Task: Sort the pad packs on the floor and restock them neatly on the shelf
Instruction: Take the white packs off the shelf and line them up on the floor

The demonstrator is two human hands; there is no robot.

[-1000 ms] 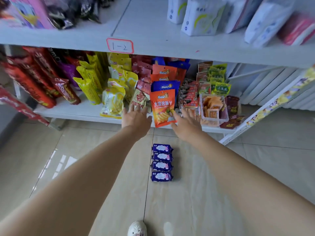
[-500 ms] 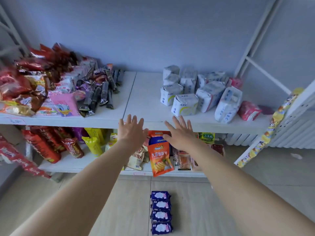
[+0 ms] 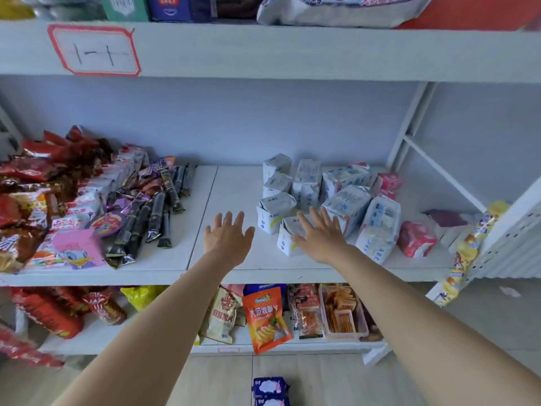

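Observation:
Purple pad packs [image 3: 270, 389] lie in a row on the floor at the bottom edge, mostly cut off by the frame. On the middle shelf [image 3: 234, 183] stands a loose cluster of white pad packs [image 3: 307, 183], with pink packs [image 3: 415, 238] to their right. My left hand [image 3: 228, 237] hovers flat with spread fingers over the bare shelf board, left of the cluster. My right hand [image 3: 319, 235] is spread just as flat, over the front white pack [image 3: 285, 244]. Neither hand holds anything.
Snack bags and dark wrapped bars [image 3: 87, 206] crowd the left half of the middle shelf. The lower shelf holds more snacks, among them an orange chip bag [image 3: 265, 320]. A shelf above carries a label reading 1-1 [image 3: 93, 51]. A white upright [image 3: 506, 230] stands at right.
The view has lifted from the floor packs and bottom shelf up to the middle shelf. Both open hands have risen from the lower shelf's front to above the middle shelf board.

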